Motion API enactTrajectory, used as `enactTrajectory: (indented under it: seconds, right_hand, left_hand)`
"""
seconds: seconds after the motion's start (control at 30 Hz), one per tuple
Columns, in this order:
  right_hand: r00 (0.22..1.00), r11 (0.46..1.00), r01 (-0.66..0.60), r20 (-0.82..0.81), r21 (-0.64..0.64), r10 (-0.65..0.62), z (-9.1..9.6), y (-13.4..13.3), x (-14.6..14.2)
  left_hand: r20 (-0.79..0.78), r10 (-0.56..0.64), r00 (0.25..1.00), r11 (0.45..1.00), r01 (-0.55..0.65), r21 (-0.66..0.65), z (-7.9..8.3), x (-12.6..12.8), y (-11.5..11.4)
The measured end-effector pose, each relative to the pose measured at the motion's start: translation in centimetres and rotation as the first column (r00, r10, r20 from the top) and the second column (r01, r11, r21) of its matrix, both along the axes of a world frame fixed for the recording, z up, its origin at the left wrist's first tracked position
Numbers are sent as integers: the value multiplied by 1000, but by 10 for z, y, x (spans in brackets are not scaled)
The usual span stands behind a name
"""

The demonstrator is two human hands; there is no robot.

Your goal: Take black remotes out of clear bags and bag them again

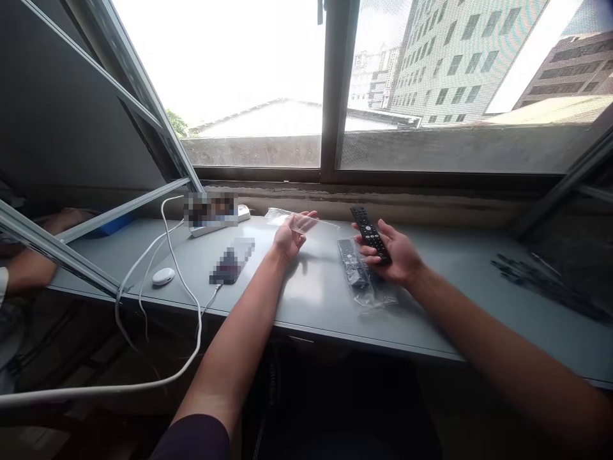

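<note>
Desk (311, 300), remote (370, 234), clear bag (306, 223), bagged remote (351, 263), phone (230, 263)

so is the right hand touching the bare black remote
Touching. The head view shows the right hand curled around the lower half of the black remote.

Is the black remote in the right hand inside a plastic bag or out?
Out: the black remote control in the right hand is bare, its buttons uncovered; another remote beside it lies in a clear bag.
</note>
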State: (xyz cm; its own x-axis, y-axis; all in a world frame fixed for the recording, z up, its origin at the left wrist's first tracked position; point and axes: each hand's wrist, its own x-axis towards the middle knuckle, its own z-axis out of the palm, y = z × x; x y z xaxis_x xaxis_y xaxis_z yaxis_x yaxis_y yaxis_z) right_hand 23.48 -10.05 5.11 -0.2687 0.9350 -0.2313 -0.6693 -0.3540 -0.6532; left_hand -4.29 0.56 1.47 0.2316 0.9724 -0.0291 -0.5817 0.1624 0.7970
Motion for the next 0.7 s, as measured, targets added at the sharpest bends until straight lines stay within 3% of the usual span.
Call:
enactTrajectory:
  seconds: [0.17,0.4,0.7]
  right_hand:
    - [997,996,-68,-26,59,69,-1,-2,0]
    - [997,995,-4,-80,101,12,3,-4,-1]
    - [994,994,87,-58,-64,-90,-1,5,2]
  left_hand:
    - [-122,-18,992,999,23,38,0,2,-3]
    - [-212,-8,977,999,15,32,-1,2,-2]
    - [-239,10,971,1000,-4,24,0,6,-5]
